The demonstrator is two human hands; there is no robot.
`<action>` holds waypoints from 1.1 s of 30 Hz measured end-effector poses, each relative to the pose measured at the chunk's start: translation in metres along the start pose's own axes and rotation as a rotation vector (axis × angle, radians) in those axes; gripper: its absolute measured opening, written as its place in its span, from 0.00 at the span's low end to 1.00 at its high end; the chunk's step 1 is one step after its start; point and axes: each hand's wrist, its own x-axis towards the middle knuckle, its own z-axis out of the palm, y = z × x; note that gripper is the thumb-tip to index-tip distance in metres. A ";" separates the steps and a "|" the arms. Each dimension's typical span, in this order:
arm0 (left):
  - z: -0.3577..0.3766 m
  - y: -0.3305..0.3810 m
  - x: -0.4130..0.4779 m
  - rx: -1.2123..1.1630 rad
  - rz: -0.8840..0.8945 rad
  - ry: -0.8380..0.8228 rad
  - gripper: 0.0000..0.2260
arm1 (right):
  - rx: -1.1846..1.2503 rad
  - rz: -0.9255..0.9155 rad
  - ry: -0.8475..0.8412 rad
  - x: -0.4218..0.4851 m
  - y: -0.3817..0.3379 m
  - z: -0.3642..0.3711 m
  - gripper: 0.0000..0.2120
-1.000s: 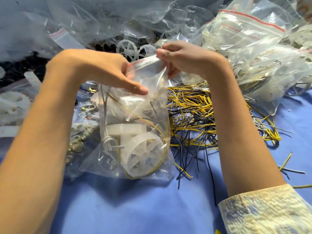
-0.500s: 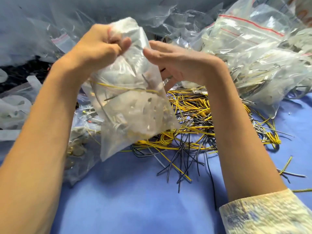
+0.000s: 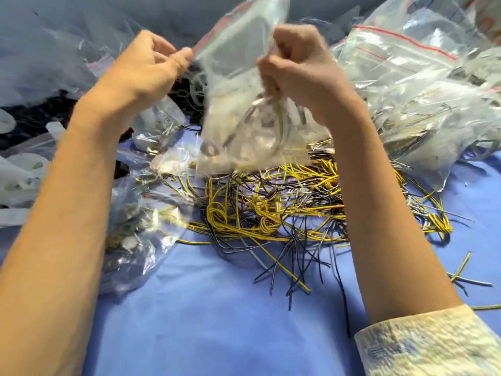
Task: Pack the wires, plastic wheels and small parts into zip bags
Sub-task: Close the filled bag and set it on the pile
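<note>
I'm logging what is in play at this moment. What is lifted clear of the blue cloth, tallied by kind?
hands: 2, left hand and right hand
zip bag, filled, gripped by both: 1
total: 3

A zip bag [image 3: 238, 109] hangs in the air between the left hand [image 3: 141, 69] on its left edge and the right hand [image 3: 295, 61] on its right; wires and small parts sit in its lower half; below and in front of it a heap of loose wires [image 3: 271, 210] lies on the cloth [image 3: 217, 321]; left of the heap lie bags of small parts [image 3: 132, 229]; filled bags [image 3: 423, 99] are piled at the right, behind the right forearm.
</note>
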 end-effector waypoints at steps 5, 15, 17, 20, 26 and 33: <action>-0.017 -0.052 0.010 0.533 -0.311 -0.034 0.28 | -0.216 0.228 0.168 0.006 0.011 -0.018 0.07; -0.010 -0.070 0.010 0.486 -0.263 -0.149 0.27 | -0.452 0.180 0.037 -0.001 0.001 -0.010 0.23; -0.008 -0.072 0.010 0.498 -0.267 -0.145 0.27 | -0.380 0.136 -0.063 0.000 0.002 -0.009 0.22; -0.010 -0.075 0.009 0.494 -0.288 -0.139 0.24 | -0.395 0.140 -0.321 -0.001 0.005 -0.008 0.30; -0.009 -0.068 0.000 0.471 -0.241 -0.125 0.04 | -0.494 0.281 -0.445 -0.001 0.018 -0.004 0.30; 0.002 -0.051 0.035 0.474 -0.159 -0.027 0.20 | -0.444 0.308 -0.534 0.001 0.024 -0.007 0.26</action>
